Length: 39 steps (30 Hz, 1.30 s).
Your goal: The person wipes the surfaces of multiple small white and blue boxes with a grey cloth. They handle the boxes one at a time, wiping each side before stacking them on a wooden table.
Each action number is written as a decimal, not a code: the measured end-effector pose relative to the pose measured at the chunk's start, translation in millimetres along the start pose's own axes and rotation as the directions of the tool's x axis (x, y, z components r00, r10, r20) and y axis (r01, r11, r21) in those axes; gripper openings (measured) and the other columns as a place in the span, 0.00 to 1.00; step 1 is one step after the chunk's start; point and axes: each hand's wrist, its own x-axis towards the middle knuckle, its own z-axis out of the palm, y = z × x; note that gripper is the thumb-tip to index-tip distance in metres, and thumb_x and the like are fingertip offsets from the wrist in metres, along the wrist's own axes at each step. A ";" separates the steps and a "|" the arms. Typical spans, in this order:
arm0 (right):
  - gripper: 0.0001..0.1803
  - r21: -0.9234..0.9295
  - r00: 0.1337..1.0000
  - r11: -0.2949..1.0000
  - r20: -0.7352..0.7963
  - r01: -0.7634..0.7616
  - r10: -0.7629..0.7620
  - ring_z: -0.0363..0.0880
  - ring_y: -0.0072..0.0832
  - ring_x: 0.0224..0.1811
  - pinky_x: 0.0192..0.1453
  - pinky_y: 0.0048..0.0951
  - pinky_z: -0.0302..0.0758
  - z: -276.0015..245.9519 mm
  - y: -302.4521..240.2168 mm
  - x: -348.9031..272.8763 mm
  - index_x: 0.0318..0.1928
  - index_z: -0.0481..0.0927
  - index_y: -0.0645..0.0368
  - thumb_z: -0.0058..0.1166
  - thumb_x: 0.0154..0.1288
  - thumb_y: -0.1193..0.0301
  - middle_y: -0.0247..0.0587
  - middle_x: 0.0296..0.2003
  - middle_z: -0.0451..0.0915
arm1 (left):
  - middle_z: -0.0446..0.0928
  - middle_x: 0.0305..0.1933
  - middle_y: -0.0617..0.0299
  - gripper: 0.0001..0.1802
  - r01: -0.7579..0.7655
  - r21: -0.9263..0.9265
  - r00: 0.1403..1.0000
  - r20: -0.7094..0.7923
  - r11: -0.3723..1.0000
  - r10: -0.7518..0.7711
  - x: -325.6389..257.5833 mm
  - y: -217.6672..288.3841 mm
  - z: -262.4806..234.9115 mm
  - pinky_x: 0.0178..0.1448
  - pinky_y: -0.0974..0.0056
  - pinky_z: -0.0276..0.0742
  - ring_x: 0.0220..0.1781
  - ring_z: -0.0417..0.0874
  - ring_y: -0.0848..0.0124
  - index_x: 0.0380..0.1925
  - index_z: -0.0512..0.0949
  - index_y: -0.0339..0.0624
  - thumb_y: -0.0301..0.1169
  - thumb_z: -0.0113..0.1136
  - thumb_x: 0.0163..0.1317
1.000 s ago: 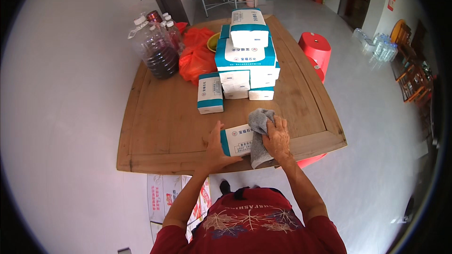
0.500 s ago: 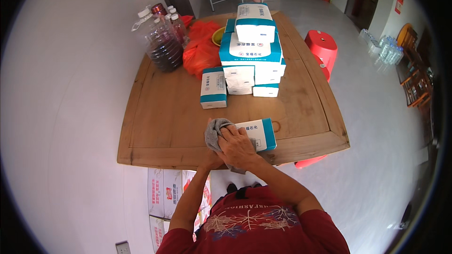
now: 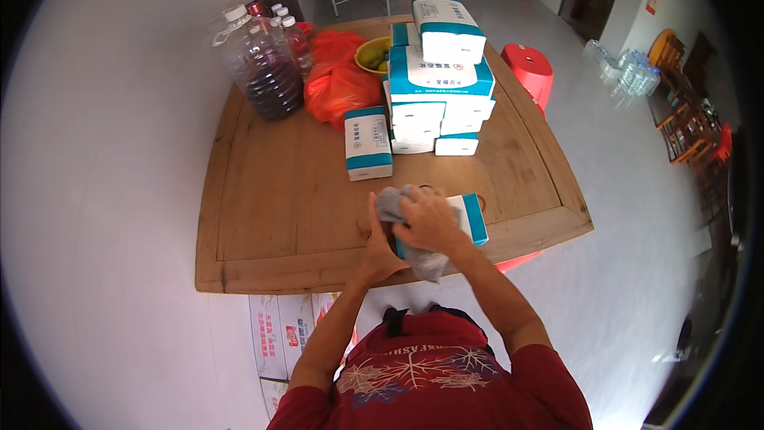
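A white and teal tissue pack point(image 3: 475, 219) lies flat near the table's front edge, mostly covered by my hands and a grey cloth point(image 3: 430, 263). My right hand point(image 3: 432, 223) is closed on the cloth and presses it over the top of the pack. One end of the cloth bunches up past my fingers, and the other hangs toward the table's edge. My left hand point(image 3: 382, 251) braces the pack's left end, with one digit pointing away from me. Beyond my hands, another tissue pack point(image 3: 368, 143) lies beside a stack of similar packs point(image 3: 442, 76).
The wooden table point(image 3: 263, 215) also holds an orange plastic bag point(image 3: 338, 84), a yellow bowl of fruit point(image 3: 372, 54) and a big bottle of dark liquid point(image 3: 272, 80). Red stools point(image 3: 528, 72) stand at its right. Printed cartons point(image 3: 274, 334) sit on the floor below left.
My right hand and the cloth have moved right along the pack. My left hand, half hidden before, now shows at the pack's left end. The whole view has shifted slightly.
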 end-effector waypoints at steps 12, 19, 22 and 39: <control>0.14 -0.306 0.902 0.850 -0.097 -0.429 0.421 0.76 0.36 0.41 0.46 0.41 0.67 -12.0 21.9 -21.4 0.34 0.78 0.56 0.56 0.49 0.62 0.44 0.35 0.77 | 0.58 0.63 0.52 0.75 0.098 -0.092 0.995 0.014 0.991 -0.097 -3.4 12.2 7.9 0.63 0.56 0.67 0.61 0.67 0.60 0.68 0.24 0.51 0.22 0.78 0.34; 0.18 -0.310 0.954 0.902 -0.094 -0.301 0.286 0.75 0.41 0.46 0.54 0.44 0.65 -20.1 4.7 -32.9 0.38 0.78 0.59 0.56 0.51 0.59 0.46 0.38 0.76 | 0.60 0.62 0.50 0.73 0.040 0.010 0.999 0.000 0.999 -0.040 -4.6 9.5 6.9 0.62 0.57 0.68 0.60 0.69 0.58 0.69 0.28 0.47 0.23 0.77 0.34; 0.26 -0.162 0.992 0.982 -0.100 -0.095 0.080 0.74 0.45 0.47 0.53 0.47 0.67 -0.4 -36.2 -35.6 0.44 0.77 0.63 0.61 0.43 0.64 0.53 0.41 0.73 | 0.60 0.64 0.50 0.62 0.048 -0.124 0.998 0.038 0.991 -0.044 -10.3 -23.2 9.1 0.64 0.57 0.66 0.63 0.67 0.59 0.69 0.38 0.45 0.30 0.75 0.41; 0.17 0.185 0.492 0.693 -0.579 -0.697 0.650 0.67 0.51 0.49 0.52 0.47 0.63 13.3 32.1 -44.4 0.42 0.71 0.65 0.53 0.54 0.67 0.57 0.46 0.69 | 0.64 0.50 0.47 0.54 -0.068 0.513 0.974 -0.152 0.856 0.169 -3.1 13.6 31.2 0.57 0.50 0.61 0.53 0.65 0.51 0.60 0.57 0.41 0.37 0.79 0.31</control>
